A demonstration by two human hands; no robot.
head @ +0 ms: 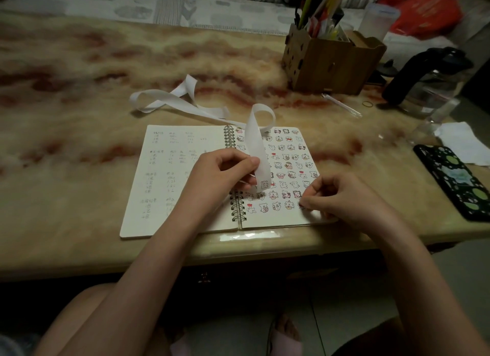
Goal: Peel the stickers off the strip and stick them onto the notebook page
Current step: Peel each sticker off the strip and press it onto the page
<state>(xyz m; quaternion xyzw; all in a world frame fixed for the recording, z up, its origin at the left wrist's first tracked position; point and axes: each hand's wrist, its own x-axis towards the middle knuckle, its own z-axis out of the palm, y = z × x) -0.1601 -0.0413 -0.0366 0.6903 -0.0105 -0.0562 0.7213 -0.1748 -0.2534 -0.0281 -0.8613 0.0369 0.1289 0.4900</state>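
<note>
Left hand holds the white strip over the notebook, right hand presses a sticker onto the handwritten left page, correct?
No. The head view shows the right hand pressing its sticker onto the sticker-covered right page, not the handwritten one. The left hand does hold the white strip over the notebook.

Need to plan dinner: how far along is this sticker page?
Done: small cartoon stickers fill most rows of the spiral notebook's right page. In hand: the left hand pinches the long white paper strip while the right hand sets another sticker at the bottom row's end. Left: only a bare band along the page's bottom edge.
</note>
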